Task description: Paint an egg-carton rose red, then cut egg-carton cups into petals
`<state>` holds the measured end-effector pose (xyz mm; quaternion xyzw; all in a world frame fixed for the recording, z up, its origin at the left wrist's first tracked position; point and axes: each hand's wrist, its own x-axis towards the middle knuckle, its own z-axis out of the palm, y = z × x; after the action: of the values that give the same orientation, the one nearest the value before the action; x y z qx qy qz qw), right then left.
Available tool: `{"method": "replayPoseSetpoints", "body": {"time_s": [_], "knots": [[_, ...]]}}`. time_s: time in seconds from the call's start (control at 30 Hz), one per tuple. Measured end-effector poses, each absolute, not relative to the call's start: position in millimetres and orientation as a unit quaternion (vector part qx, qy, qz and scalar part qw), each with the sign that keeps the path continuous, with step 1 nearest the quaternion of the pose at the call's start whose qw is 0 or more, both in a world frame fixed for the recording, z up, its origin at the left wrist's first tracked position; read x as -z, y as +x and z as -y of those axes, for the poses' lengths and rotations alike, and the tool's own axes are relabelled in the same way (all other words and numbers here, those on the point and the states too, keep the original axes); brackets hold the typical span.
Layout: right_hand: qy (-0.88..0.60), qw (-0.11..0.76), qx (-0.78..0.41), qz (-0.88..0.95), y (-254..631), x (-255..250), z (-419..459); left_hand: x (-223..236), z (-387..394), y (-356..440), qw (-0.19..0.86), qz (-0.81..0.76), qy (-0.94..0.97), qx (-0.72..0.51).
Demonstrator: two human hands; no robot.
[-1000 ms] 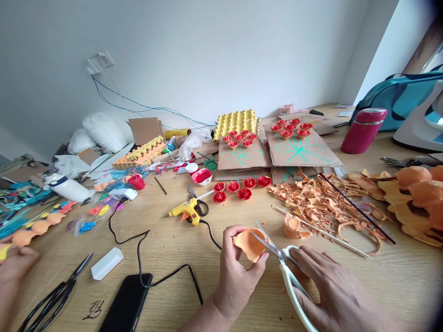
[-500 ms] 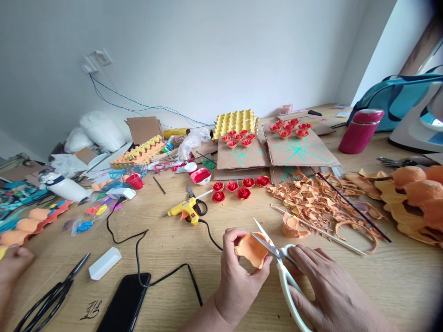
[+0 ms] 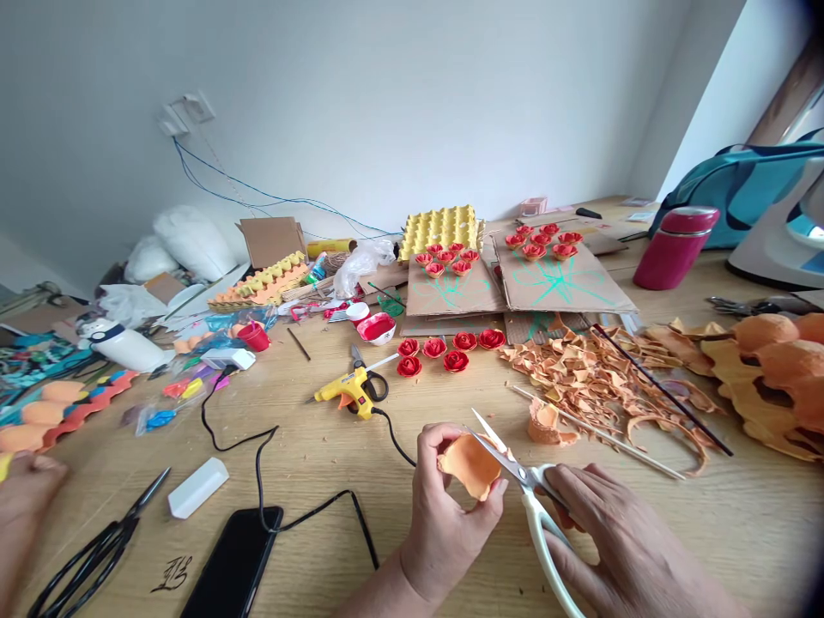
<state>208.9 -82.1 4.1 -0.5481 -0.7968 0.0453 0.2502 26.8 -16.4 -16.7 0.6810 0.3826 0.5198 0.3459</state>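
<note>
My left hand (image 3: 451, 524) pinches an orange egg carton cup (image 3: 475, 468) between thumb and fingers, its hollow side facing up. In my right hand (image 3: 611, 532) is a pair of white-handled scissors (image 3: 537, 506). The blades are parted, and one of them lies at the cup's upper right rim. Just beyond the scissors, a cut orange carton piece (image 3: 550, 425) rests on the table. Orange carton scraps (image 3: 579, 369) lie heaped behind it, with a thin pale stick (image 3: 618, 438) along their front.
A yellow glue gun (image 3: 348, 390) lies left of my hands, its cord running forward. Red paper roses (image 3: 456, 360) stand behind. Black scissors (image 3: 103, 549) and a phone (image 3: 235, 562) lie front left. Another person's hand (image 3: 32, 481) is at the left edge. An orange egg tray (image 3: 766, 369) sits right.
The view has shifted slightly. The scissors stay at the cup's rim with their blades still parted, and my left hand keeps its hold on the cup.
</note>
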Motion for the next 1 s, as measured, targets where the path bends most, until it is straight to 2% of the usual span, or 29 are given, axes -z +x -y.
{"method": "replayPoseSetpoints", "body": {"time_s": [0.47,1.0], "knots": [[-0.55,0.243,-0.065,0.797,214.0,0.0,82.6,12.1,14.4,24.9,0.457,-0.369,0.614,-0.526],[-0.55,0.245,-0.037,0.797,217.2,-8.0,76.7,18.6,14.3,21.6,0.461,-0.344,0.66,-0.483]]}}
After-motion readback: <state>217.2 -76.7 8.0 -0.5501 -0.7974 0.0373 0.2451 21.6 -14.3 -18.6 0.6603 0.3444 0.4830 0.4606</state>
